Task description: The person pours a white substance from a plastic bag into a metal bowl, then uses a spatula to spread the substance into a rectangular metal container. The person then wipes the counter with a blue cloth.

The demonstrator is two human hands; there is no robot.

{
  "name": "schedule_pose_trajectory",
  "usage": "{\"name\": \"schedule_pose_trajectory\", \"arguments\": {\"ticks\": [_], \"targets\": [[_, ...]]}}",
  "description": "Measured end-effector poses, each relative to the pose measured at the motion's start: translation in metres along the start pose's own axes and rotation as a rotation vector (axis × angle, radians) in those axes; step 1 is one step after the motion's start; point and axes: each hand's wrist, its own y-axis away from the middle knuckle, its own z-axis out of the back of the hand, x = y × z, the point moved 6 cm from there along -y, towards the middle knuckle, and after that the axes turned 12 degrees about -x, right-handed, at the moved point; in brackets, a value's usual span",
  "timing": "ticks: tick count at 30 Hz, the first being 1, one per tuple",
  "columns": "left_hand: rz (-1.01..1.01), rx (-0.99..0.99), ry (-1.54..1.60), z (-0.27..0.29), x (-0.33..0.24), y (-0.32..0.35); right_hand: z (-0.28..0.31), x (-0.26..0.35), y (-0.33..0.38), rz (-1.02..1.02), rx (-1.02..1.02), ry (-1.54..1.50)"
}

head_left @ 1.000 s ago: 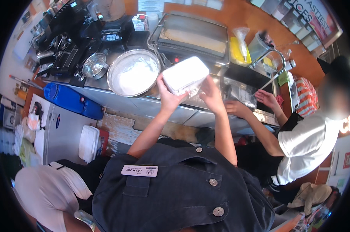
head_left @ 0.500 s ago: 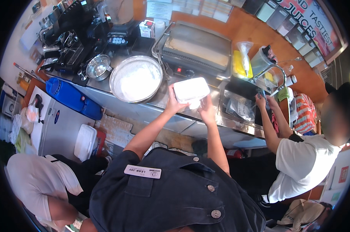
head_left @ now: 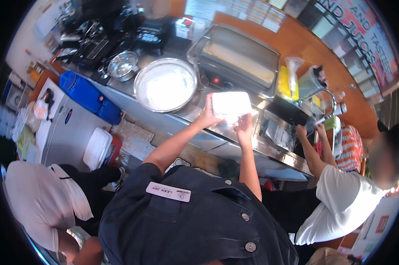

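Note:
Over the counter's front edge I hold a white rectangular tub in both hands. Its top is so bright that I cannot tell a lid from contents. My left hand is closed around the tub's left side, with the thumb along the near wall. At the near right corner, my right hand is closed on it with bent fingers; the far fingers are hidden behind or below the tub. A wide metal bowl with something white inside stands on the counter just left of my hands.
Behind the tub is a flat griddle. A small metal bowl stands at the left. On the right, a co-worker in a white shirt has both hands at the sink under a tap. Another person bends at the lower left.
The whole view has shifted, so the counter and tub appear farther right. My right hand sits lower on the tub's near right corner. The tub stays in both hands.

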Motion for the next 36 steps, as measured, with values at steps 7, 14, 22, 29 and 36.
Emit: {"name": "schedule_pose_trajectory", "arguments": {"ticks": [7, 14, 22, 29, 36], "targets": [[0.041, -0.080, -0.225, -0.001, -0.001, 0.010, 0.019, 0.000, 0.018, -0.075, -0.027, 0.219], [0.654, 0.069, -0.336, 0.016, -0.014, 0.077, 0.026, 0.012, 0.075, -0.395, 0.179, 0.471], [0.838, -0.229, -0.354, 0.166, -0.030, 0.173, 0.033, -0.029, 0.133, -0.504, 0.352, 0.594], [0.700, -0.782, -1.108, 0.336, -0.054, 0.251, 0.047, -0.081, 0.167, -0.565, 0.413, 0.629], [0.496, -0.431, -1.292, 0.331, -0.082, 0.176, -0.022, -0.026, 0.178, -0.045, 0.691, 0.531]]}}
